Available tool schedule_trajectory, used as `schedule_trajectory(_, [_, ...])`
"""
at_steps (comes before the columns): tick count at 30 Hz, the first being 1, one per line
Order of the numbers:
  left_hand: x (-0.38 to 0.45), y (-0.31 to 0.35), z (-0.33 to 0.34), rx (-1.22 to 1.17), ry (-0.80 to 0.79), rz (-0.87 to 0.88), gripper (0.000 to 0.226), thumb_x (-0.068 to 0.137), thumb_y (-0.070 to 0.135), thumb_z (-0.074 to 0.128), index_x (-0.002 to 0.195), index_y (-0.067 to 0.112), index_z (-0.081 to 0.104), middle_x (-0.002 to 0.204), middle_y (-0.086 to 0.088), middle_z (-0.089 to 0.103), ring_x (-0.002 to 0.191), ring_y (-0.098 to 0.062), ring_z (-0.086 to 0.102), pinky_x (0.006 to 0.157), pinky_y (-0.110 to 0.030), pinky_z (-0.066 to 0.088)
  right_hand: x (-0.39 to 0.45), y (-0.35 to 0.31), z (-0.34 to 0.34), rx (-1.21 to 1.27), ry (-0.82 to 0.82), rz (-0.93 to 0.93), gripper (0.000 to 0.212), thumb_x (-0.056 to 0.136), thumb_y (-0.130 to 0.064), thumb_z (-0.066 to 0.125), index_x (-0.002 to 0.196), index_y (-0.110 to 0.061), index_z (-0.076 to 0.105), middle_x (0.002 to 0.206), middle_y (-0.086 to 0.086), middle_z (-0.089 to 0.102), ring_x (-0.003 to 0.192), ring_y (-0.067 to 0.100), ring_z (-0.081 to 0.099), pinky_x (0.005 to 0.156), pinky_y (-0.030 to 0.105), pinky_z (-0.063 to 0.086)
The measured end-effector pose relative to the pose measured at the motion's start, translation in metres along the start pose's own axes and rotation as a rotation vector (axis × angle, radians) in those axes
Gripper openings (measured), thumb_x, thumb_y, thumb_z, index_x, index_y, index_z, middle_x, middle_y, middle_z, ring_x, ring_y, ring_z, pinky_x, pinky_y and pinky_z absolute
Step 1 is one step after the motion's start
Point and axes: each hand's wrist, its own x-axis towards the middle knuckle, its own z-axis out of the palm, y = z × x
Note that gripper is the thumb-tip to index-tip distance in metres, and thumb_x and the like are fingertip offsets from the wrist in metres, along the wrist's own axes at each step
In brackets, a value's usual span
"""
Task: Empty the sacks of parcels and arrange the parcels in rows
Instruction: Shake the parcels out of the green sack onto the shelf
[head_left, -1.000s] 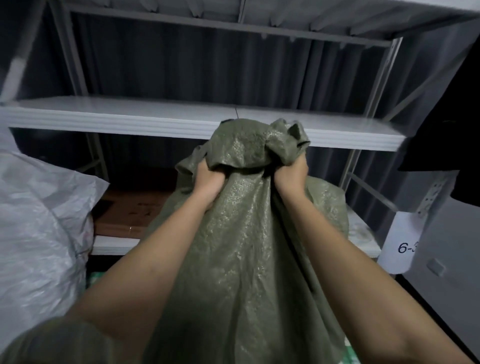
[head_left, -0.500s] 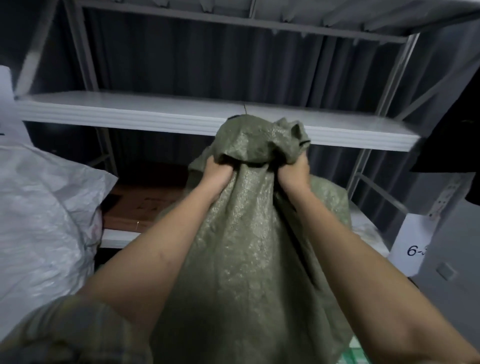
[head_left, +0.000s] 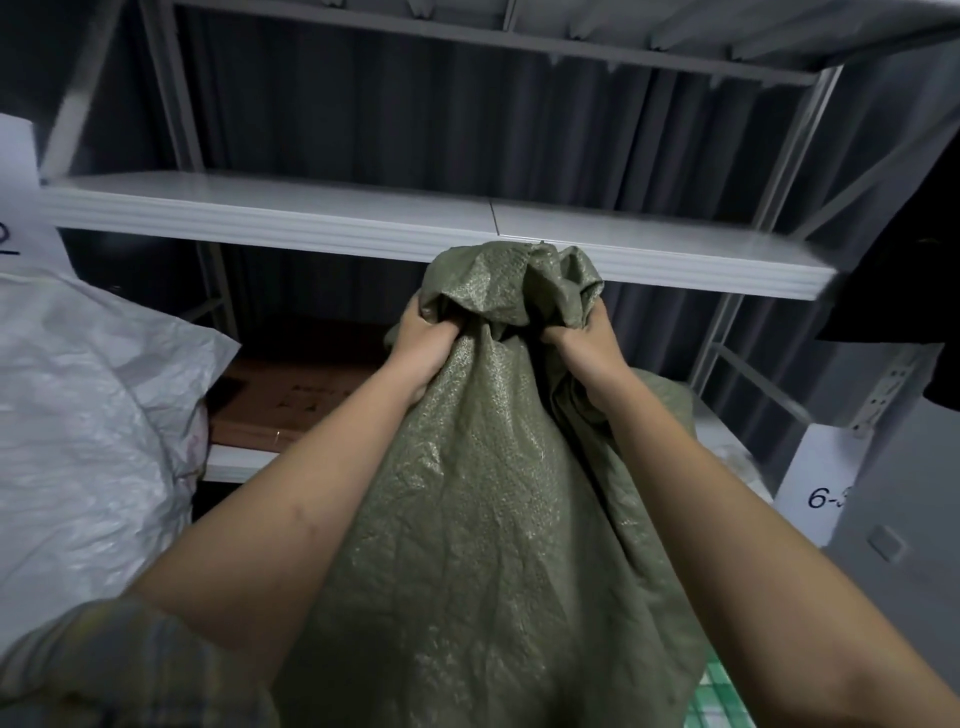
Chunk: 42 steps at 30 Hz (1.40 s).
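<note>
I have my left hand and right hand clenched on the bunched end of the olive-green woven plastic sack, raised before the white metal shelf's front edge. I judge I'm emptying it; next, shake downward.

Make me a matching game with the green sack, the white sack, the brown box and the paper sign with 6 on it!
Things:
1. green sack
2. white sack
3. brown cardboard box
4. paper sign

Places:
A. far left, beside the shelves
B. on the low shelf, behind the arms
C. gripped by the left hand and the right hand
D. right side, on the rack post

Pairs: 1-C, 2-A, 3-B, 4-D
</note>
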Motion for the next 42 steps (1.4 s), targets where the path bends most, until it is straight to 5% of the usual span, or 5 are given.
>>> schedule_trajectory(10, [0.000, -0.018, -0.016, 0.159, 0.075, -0.043, 0.048, 0.066, 0.047, 0.070, 0.109, 0.027, 0.059, 0.107, 0.000, 0.067, 0.101, -0.017, 0.062, 0.094, -0.042, 0.051, -0.019, 0.007, 0.000, -0.305, 0.046, -0.087, 0.067, 0.083, -0.029, 0.069, 0.138, -0.016, 0.035, 0.139, 0.009, 0.038, 0.129, 0.028, 0.043, 0.109, 0.040, 0.036])
schedule_trajectory(16, [-0.029, -0.016, -0.022, 0.106, 0.030, -0.068, 0.050, 0.076, 0.022, 0.072, 0.123, 0.015, 0.056, 0.112, 0.000, 0.066, 0.103, -0.014, 0.062, 0.091, -0.031, 0.051, -0.041, 0.012, 0.017, -0.400, -0.201, -0.066, 0.129, 0.058, -0.073, 0.075, 0.155, -0.022, 0.007, 0.160, 0.006, 0.010, 0.148, 0.023, 0.013, 0.121, 0.045, 0.017])
schedule_trajectory(29, [-0.077, -0.036, -0.056, 0.178, -0.106, -0.320, 0.033, 0.089, 0.034, 0.065, 0.120, 0.024, 0.055, 0.108, -0.001, 0.064, 0.086, -0.013, 0.060, 0.064, -0.024, 0.047, -0.082, 0.047, 0.070, -1.047, -0.656, -0.014, 0.150, 0.051, -0.080, 0.073, 0.152, -0.014, -0.017, 0.160, 0.010, -0.021, 0.149, 0.032, -0.009, 0.118, 0.057, -0.004])
schedule_trajectory(36, [-0.088, -0.044, -0.065, 0.190, -0.166, -0.404, 0.019, 0.091, 0.018, 0.064, 0.105, 0.026, 0.053, 0.089, 0.005, 0.062, 0.078, -0.008, 0.058, 0.063, -0.021, 0.049, -0.101, 0.076, 0.094, -1.133, -0.495, -0.022, 0.122, 0.067, -0.066, 0.075, 0.151, -0.004, 0.012, 0.159, 0.018, 0.007, 0.146, 0.037, 0.014, 0.119, 0.054, 0.009])
schedule_trajectory(42, [-0.100, -0.050, -0.074, 0.230, -0.300, -0.526, 0.041, 0.087, 0.006, 0.063, 0.127, 0.011, 0.055, 0.100, -0.003, 0.070, 0.102, -0.016, 0.064, 0.099, -0.030, 0.048, -0.097, 0.108, 0.094, -1.006, -0.318, -0.081, 0.052, 0.083, -0.045, 0.068, 0.120, -0.012, 0.054, 0.119, 0.009, 0.059, 0.114, 0.031, 0.056, 0.097, 0.044, 0.042])
